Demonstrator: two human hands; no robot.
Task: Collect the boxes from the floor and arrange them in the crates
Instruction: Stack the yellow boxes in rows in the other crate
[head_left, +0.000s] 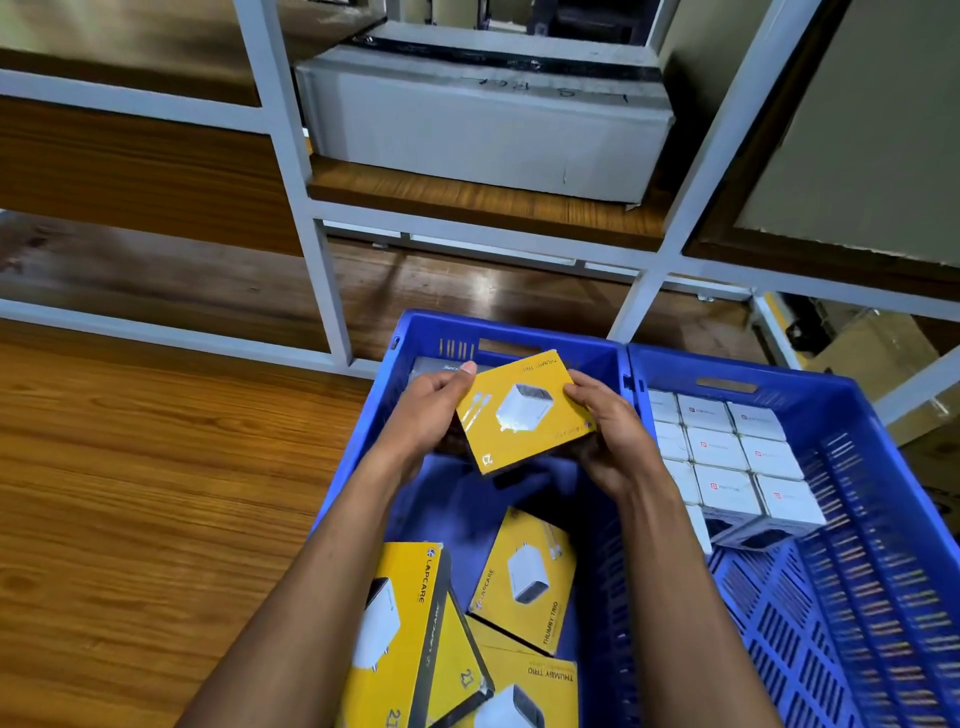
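Floor: glossy brown wood-grain floor (130, 467) under white metal shelving (291, 156).
Left blue plastic crate (358, 467): yellow charger boxes (524, 577) loose inside.
Hands: left hand (431, 415) and right hand (613, 436) grip a yellow square box (524, 410) above that crate.
Right blue crate (857, 467): white boxes (727, 452) in rows.

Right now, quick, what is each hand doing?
Left hand: grips the left edge of the yellow box.
Right hand: grips the right edge of the same yellow box, above the blue crate.
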